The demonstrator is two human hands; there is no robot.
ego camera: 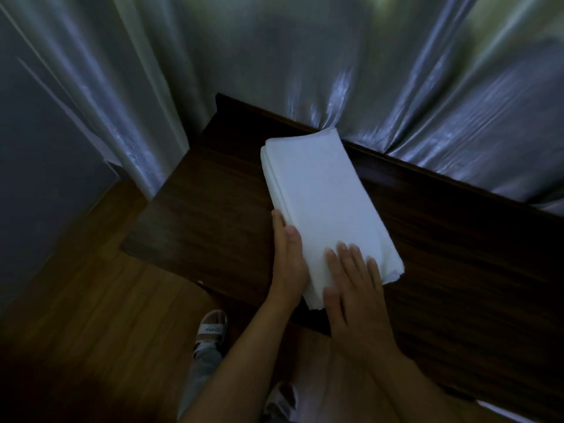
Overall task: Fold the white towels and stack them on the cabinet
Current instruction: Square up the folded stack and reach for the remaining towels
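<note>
Both hands flat and open: left hand (288, 257) squares the soft towel stack's (323, 203) edge, right hand (354, 288) presses on top.

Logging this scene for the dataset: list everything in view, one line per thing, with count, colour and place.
folded towels: one stack, layer count unclear, white, lying on the cabinet top, far end against the curtain
cabinet: one, dark brown wood, centre to right
curtain: silvery grey, shiny, hanging behind the cabinet
floor: brown wood boards, lower left
wall: grey, left edge
sandal: one clear, white, on the floor below the cabinet; a second near the bottom edge is blurred
left hand: one, against the stack's left side
right hand: one, flat on the stack's near end
</note>
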